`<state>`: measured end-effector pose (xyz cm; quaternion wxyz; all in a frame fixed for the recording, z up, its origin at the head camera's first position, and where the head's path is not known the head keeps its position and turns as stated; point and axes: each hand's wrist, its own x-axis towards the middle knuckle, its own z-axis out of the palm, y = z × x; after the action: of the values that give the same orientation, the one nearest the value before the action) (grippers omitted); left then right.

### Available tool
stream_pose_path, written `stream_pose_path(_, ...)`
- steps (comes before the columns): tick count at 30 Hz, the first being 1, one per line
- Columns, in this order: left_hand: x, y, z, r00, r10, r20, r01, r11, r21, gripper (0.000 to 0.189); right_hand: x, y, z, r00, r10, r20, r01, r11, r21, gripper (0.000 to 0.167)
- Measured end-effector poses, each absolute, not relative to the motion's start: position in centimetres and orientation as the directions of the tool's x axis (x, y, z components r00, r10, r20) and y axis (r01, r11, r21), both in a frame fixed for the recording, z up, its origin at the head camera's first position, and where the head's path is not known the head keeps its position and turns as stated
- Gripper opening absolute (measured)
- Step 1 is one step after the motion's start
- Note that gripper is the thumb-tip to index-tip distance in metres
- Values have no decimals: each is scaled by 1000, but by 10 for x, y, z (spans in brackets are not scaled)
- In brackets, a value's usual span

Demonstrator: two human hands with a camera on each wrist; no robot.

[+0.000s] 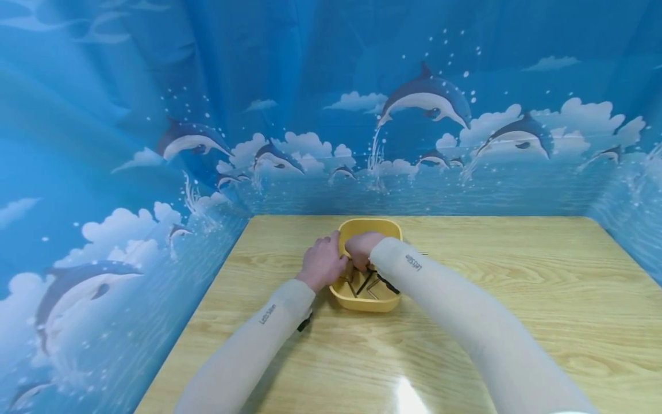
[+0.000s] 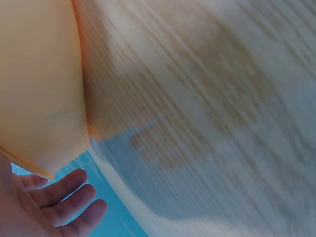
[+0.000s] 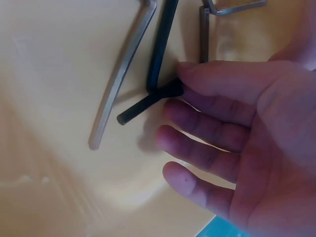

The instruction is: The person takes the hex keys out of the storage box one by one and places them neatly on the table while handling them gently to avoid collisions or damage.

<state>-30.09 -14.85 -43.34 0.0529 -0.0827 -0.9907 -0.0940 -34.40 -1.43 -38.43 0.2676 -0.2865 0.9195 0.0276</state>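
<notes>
A yellow plastic container (image 1: 366,305) stands on the wooden table with several hex keys in it. My left hand (image 1: 322,261) holds its left rim; in the left wrist view that hand's fingers (image 2: 69,200) spread loosely outside the wall, and the thumb is hidden. Reaching down inside, my right hand (image 1: 362,247) pinches a black hex key (image 3: 143,106) between thumb and index finger, its other fingers relaxed. Beside that key lie a long bronze-coloured hex key (image 3: 118,81) and smaller ones, including an angled key (image 3: 239,8) at the top of the right wrist view.
A thin metal piece (image 1: 423,253) lies on the wooden table (image 1: 517,287) just right of the container, partly behind my right sleeve (image 1: 445,299). A blue dolphin-print curtain (image 1: 320,103) borders the table at the back and sides.
</notes>
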Motion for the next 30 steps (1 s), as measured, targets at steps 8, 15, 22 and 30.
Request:
stream_pose_path(8,-302,-147,-434,-978,159,132,179,970,163,62,-345,-12,-386,-697,-511,-503,-552,830,-79,11)
stream_pose_path(15,-302,-146,-433,-979,159,128,180,969,171,63,-342,-8,-382,-703,-527,-477,-543,831,-119,13)
stream_pose_path(22,-302,-146,-435,-979,163,126,185,965,186,64,-342,-1,-378,-717,-524,-459,-526,839,-137,13)
stream_pose_path(30,-299,-147,-434,-980,155,125,178,963,200,65,-342,6,-373,-713,-564,-417,-582,807,-98,14)
